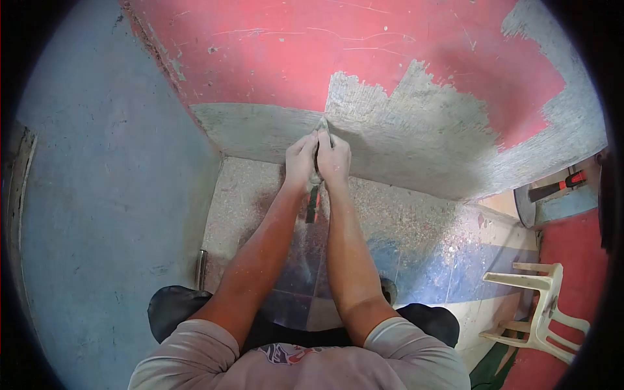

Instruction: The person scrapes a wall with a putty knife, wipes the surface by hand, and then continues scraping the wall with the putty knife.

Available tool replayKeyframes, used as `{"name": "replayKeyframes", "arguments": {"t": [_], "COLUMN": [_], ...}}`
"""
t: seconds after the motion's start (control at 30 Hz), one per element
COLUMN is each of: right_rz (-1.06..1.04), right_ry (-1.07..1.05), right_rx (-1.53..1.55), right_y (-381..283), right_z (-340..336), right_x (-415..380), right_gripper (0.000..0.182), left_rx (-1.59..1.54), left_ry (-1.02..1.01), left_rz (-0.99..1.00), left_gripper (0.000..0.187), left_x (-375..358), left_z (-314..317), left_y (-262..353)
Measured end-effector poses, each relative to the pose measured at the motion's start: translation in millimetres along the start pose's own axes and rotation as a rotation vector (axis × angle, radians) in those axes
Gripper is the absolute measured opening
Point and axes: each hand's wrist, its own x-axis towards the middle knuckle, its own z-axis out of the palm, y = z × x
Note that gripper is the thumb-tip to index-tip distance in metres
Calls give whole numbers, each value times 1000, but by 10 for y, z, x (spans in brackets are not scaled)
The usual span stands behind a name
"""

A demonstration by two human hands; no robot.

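Note:
My left hand [300, 160] and my right hand [334, 156] are side by side, both dusty, with fingers wrapped round a scraper [312, 205]. Its black and orange handle end sticks out below my wrists. At the top, the tip between my fingertips meets the wall, by the lower edge of the red paint [273, 71]. Around that spot the wall shows bare grey plaster [403, 123] with a ragged paint edge to the right. Most of the blade is hidden by my fingers.
A blue-grey wall [117, 169] stands close on the left. Paint flakes and dust cover the tiled floor [416, 224]. A cream plastic chair [546, 305] lies to the right, below a red-and-black-handled tool [559, 186]. A metal cylinder [201, 270] stands by the left wall.

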Motion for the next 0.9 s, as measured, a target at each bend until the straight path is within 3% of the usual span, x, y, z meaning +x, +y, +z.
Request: {"name": "replayKeyframes", "arguments": {"t": [0.07, 0.1, 0.23, 0.33, 0.37, 0.47, 0.57, 0.67, 0.77, 0.87, 0.9], "right_rz": [84, 26, -119, -78, -80, -23, 31, -146, -8, -114, -46], "right_ry": [65, 107, 163, 171, 169, 150, 132, 151, 108, 169, 169], "right_rx": [1, 66, -25, 12, -1, -42, -5, -18, 121, 21, -9], "right_y": [57, -39, -574, -634, -498, -61, -83, -483, -863, -510, -276], "right_z": [118, 131, 56, 77, 99, 224, 239, 111, 9, 129, 217], "right_x": [-90, -108, 150, 145, 96, -48, -60, 105, 136, 52, 7], "right_gripper": [46, 48, 50, 51, 50, 50, 48, 48, 48, 48, 48], "left_rx": [211, 208, 194, 194, 220, 352, 345, 264, 99, 338, 397], "left_ry": [-58, -28, -110, -90, -63, 23, 16, 7, -94, -58, -98], "left_rz": [-23, 102, 230, 167, 239, 202, 117, 252, 232, 324, 349], "left_gripper": [27, 27, 25, 26, 26, 25, 24, 24, 24, 24, 24], "left_x": [49, 61, 159, 76, 142, 113, 64, 51, 124, 106, 121], "left_z": [-161, -99, 208, 241, 133, -202, -124, 150, 263, 67, -99], "left_y": [-4, 25, 600, 684, 472, 17, 166, 540, 726, 498, 317]}}
